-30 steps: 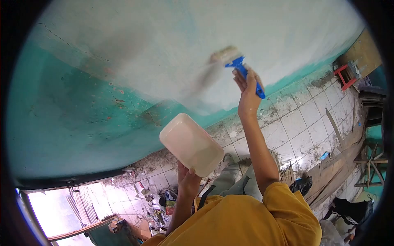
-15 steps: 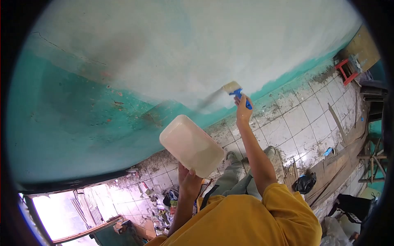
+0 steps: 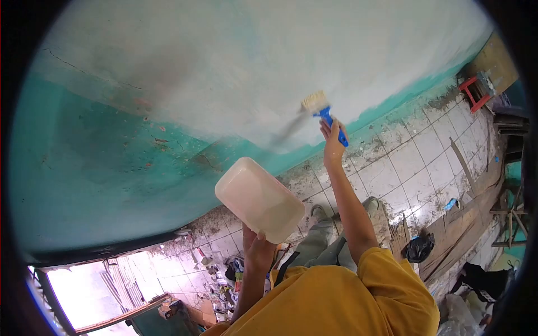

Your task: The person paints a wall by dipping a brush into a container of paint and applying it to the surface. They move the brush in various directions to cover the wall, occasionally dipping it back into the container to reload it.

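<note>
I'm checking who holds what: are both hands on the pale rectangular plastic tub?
No, only the left hand holds the pale rectangular plastic tub; the right hand holds the blue-handled paintbrush.

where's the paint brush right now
In the head view, the brush is right of centre, held in the right hand by its blue handle, bristles at the pale part of the wall.

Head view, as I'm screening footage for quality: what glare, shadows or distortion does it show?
Head view: the opening at lower left is blown out white; a soft shadow runs from the brush across the wall; fisheye curvature bends the scene, and black rounds off the corners.
</note>
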Tool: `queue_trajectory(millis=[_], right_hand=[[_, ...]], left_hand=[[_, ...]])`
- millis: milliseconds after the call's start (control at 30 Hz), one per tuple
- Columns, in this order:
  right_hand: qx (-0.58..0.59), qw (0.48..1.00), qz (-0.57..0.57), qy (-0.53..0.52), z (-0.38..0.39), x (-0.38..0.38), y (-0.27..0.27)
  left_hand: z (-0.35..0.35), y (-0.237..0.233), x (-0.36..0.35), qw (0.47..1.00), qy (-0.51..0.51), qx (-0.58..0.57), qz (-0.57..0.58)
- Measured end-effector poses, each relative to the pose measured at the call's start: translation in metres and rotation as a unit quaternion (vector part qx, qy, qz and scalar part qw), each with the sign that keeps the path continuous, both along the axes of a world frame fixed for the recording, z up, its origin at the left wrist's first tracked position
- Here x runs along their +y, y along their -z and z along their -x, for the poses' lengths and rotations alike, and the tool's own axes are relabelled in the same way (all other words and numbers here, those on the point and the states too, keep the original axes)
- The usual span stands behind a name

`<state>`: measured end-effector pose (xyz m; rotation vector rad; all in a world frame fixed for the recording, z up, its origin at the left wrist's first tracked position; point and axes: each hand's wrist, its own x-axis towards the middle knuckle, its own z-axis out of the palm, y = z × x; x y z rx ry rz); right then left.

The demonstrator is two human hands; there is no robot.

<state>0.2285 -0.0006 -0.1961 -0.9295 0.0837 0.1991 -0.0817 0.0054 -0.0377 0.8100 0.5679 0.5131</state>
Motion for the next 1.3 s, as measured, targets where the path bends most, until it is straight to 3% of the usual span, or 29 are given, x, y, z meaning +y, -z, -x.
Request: queue_trajectory(millis=[67,167,233,433,633,667,833,967,1033,1167,1300], right_hand=[[0.022,0.999,0.038,-0.008,0.005,-0.004,0.054],[0.062,0.994,0.089,-0.021,0.007,-0.015,0.065],[0.082,0.991,0.101,-0.027,0.008,-0.021,0.049],[-0.016,0.994,0.104,-0.028,0.018,-0.065,-0.041],[-0.120,0.984,0.131,-0.022,0.043,-0.119,-0.126],[-0.130,0.987,0.091,-0.005,0.049,-0.122,-0.140],[-0.159,0.975,0.153,-0.035,0.067,-0.151,-0.182],[-0.212,0.960,0.172,-0.066,0.077,-0.161,-0.204],[-0.372,0.890,0.252,-0.080,0.076,-0.161,-0.210],[-0.368,0.844,0.359,-0.150,0.071,-0.162,-0.219],[-0.398,0.816,0.387,-0.162,0.055,-0.170,-0.224]], left_hand=[[0.001,0.000,-0.002,1.000,0.004,-0.006,-0.001],[0.000,0.001,-0.001,1.000,0.004,0.025,0.001],[-0.003,0.004,0.001,0.999,0.039,0.003,-0.027],[-0.015,-0.002,-0.002,0.998,0.034,0.030,-0.034],[-0.038,-0.009,0.000,0.999,0.024,-0.011,0.028],[-0.042,-0.009,0.000,0.999,0.020,-0.010,0.032],[-0.061,-0.010,-0.004,0.998,0.065,-0.013,-0.018],[-0.075,-0.013,-0.013,0.996,0.066,-0.065,0.017],[-0.083,-0.022,-0.019,0.993,0.086,-0.073,0.020],[-0.094,-0.033,-0.034,0.992,0.099,-0.078,0.013],[-0.110,-0.046,-0.050,0.990,0.109,-0.083,-0.026]])
